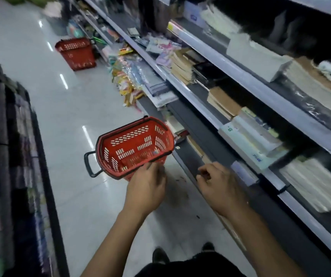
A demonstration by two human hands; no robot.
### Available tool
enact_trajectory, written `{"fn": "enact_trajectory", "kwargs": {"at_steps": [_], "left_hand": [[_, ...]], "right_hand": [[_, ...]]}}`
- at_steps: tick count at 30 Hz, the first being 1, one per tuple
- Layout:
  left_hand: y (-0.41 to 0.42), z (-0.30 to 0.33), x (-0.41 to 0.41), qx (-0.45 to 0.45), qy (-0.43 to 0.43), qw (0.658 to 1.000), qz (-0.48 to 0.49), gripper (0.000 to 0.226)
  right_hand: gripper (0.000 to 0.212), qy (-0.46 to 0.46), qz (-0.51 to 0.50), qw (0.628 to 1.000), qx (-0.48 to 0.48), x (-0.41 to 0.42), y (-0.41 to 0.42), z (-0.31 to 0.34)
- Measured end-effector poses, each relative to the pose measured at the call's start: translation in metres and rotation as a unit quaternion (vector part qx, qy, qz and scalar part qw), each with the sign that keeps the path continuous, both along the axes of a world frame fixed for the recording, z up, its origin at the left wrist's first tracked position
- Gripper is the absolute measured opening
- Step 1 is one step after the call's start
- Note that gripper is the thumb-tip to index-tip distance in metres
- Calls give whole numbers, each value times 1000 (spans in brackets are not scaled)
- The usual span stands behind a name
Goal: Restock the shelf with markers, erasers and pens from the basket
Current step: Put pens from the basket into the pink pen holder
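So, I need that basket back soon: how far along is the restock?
Nearly done, it seems: the near basket looks empty, its mesh floor bare. The left hand grips its rim; the right hand holds nothing visible. A second basket waits up the aisle, contents unseen.

I see dim, bluish light; ceiling lamps glare in streaks on the glossy floor [64,108] beyond my left hand [146,188]. Motion blur smears the shelves [240,76], and edges bow.

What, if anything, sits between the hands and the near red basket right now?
Nothing visible. The left hand is already at the near red basket, fingers on its near rim. The right hand hangs beside it near the shelf edge, holding nothing I can see.
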State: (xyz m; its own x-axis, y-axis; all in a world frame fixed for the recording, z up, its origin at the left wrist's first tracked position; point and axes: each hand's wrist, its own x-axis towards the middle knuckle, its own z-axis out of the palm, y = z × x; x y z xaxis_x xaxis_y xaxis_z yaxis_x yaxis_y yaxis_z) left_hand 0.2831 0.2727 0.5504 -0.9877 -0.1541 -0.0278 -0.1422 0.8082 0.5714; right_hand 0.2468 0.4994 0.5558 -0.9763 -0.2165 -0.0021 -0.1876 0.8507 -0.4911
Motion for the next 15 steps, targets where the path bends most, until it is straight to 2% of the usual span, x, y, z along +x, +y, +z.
{"fn": "enact_trajectory", "kwargs": {"at_steps": [5,8,15], "left_hand": [[-47,-12,-13,19,0,997,69,12],[-68,-20,-33,10,-5,995,97,13],[-104,-54,-125,7,-31,990,135,22]], "right_hand": [[23,-22,62,998,22,-40,-53,-9],[18,-34,88,995,16,-72,-77,-16],[14,-78,125,989,2,-182,-117,-49]]}}
